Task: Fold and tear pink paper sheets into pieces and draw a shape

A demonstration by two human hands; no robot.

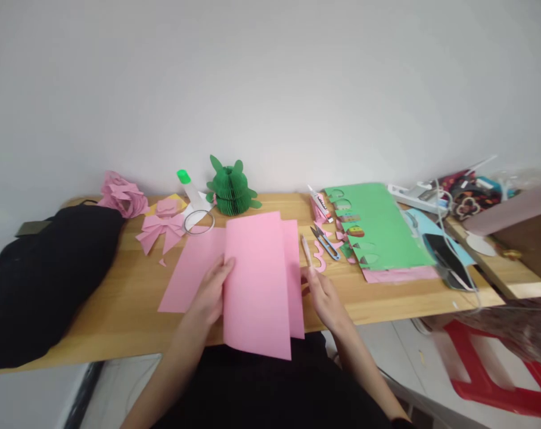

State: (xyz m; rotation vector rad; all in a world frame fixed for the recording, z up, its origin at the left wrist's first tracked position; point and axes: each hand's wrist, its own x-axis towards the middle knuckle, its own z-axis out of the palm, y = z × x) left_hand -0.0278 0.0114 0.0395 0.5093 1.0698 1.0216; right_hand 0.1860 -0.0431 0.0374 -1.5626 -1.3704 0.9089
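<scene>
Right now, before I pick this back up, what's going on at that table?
A person's hands are busy over the wooden table: the left hand holds upright pink paper, while the right hand holds a slim pen-like tool, tip pointing away. Another pink sheet lies flat to the left. Beyond the hands stand a green paper figure and, rightward, small snips lie beside a green sheet.

Single view from my head, facing forward and down, my left hand (pixel 211 290) and right hand (pixel 325 299) close below, my lap (pixel 252 390) at the bottom edge, wooden table (pixel 118 298) across the middle, pale wall (pixel 270 77) filling the top
</scene>
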